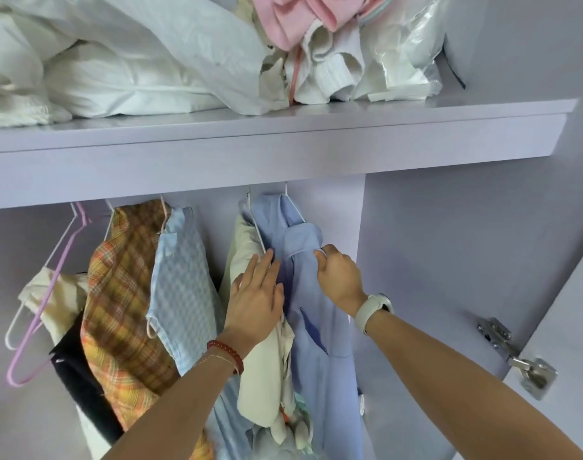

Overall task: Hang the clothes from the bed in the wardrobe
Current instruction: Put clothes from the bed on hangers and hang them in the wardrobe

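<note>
A light blue shirt hangs on a white wire hanger inside the lilac wardrobe. My right hand is closed around the hanger's right end and the shirt's shoulder. My left hand lies flat, fingers spread, against the shirt's front and the cream garment hanging beside it. The rail is hidden behind the shelf's front edge.
To the left hang a pale checked top, an orange plaid garment, a cream and black piece and empty pink and white hangers. The shelf above holds bedding and bags. A door hinge sits at right.
</note>
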`<state>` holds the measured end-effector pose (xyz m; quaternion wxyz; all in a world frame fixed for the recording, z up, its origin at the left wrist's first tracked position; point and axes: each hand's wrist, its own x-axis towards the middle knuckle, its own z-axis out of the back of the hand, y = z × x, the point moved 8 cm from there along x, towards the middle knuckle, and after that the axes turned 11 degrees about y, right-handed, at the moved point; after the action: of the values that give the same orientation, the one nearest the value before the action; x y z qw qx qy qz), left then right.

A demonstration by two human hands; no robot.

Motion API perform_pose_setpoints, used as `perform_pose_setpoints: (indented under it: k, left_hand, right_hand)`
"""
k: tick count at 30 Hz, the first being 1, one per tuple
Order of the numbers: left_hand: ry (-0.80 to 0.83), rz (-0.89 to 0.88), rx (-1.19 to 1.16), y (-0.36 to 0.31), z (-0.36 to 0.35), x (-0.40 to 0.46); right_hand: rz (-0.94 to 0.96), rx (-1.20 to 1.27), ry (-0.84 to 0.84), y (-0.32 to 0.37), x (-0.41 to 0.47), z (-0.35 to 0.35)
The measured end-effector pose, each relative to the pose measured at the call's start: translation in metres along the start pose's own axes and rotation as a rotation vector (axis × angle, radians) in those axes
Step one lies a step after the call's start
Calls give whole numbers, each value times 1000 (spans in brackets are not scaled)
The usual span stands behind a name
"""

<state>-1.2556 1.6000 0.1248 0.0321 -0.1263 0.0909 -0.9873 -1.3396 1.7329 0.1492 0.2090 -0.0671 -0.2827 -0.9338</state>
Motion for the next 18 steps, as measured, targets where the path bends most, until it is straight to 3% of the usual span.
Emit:
perform_pose_setpoints:
  k: [7, 10, 15, 18]
  left_hand:
    - [46, 67, 56, 24, 5, -8]
    - [10, 102, 48, 16, 17, -14]
    - [-189, -160, -41, -37, 31, -24]
    - [-99, -262, -166, -69, 9, -24]
  right_hand:
    - [26, 61, -252, 0, -20, 41]
    - [15, 91, -265, -22, -55, 41]
    - [39, -106, -224, -66, -139, 36]
    - [106, -325, -281, -82, -194, 55]
